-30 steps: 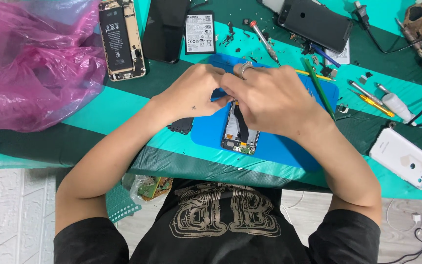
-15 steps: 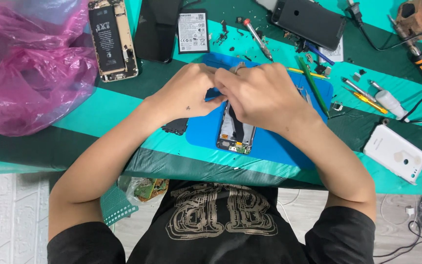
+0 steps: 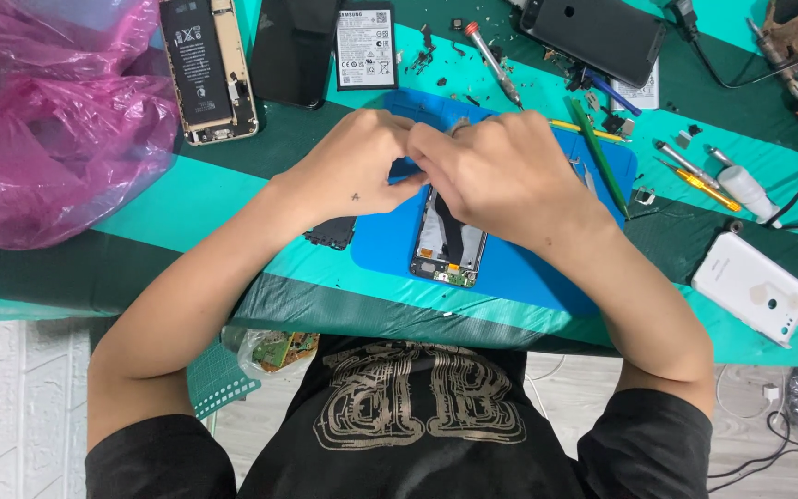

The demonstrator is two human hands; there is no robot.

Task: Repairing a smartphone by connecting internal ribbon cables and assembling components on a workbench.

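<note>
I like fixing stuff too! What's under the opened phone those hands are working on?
A blue work mat lies under the opened phone, on the green striped table. The left hand and right hand cover the phone's top end and the mat there.

A workbench [image 3: 187,199] covered in teal and dark green striped sheeting fills the upper view under bright, even light. Below its front edge lies a pale wood-look floor [image 3: 565,393], with white brick-patterned tiling [image 3: 11,407] at lower left and dark cables [image 3: 750,457] trailing at lower right.
</note>
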